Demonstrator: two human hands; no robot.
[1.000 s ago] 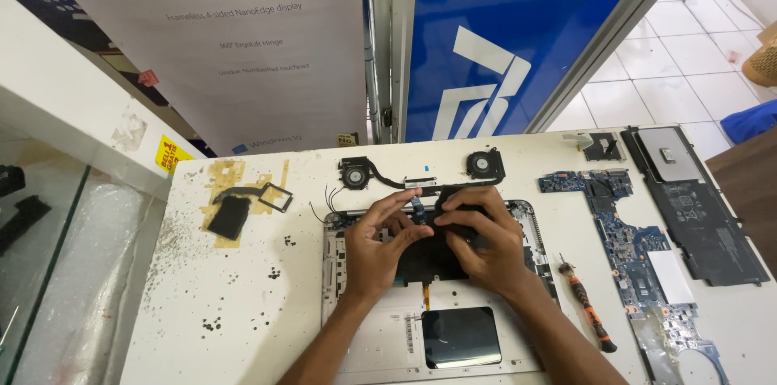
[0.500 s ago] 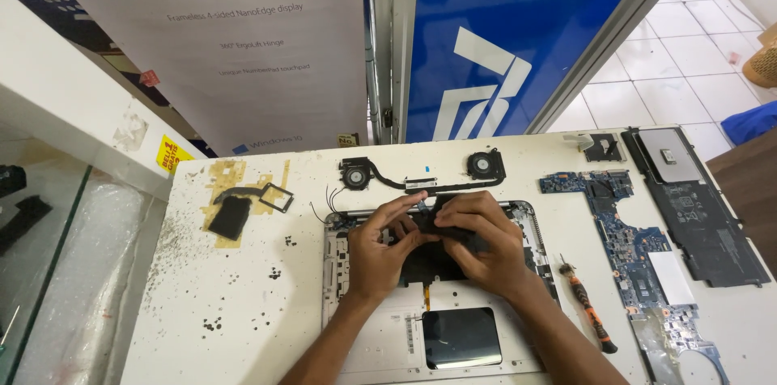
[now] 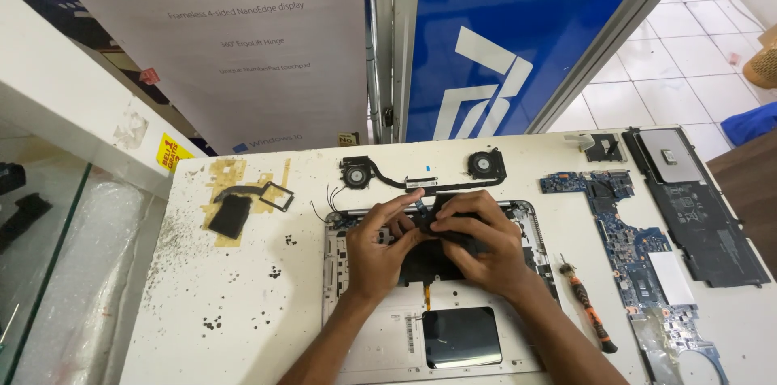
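An opened silver laptop base (image 3: pixel 356 336) lies on the white worktable (image 3: pixel 243 304), its black touchpad (image 3: pixel 461 336) near me. Both hands work over its upper middle. My left hand (image 3: pixel 380 251) pinches the edge of a thin black sheet (image 3: pixel 429 259) that lies inside the base. My right hand (image 3: pixel 481 243) grips the same black sheet from the right, fingers curled over it. The fingertips of both hands meet near the base's far edge.
Behind the laptop lies a heat pipe with two fans (image 3: pixel 421 174). A blue motherboard (image 3: pixel 635 247) and a black battery pack (image 3: pixel 700 207) lie at the right. An orange-handled screwdriver (image 3: pixel 589 312) rests beside my right forearm. A small black part (image 3: pixel 231 215) sits on tape at the left.
My hands have drawn closer together on the black sheet and shifted slightly toward the laptop's far edge. Nothing else on the table has moved.
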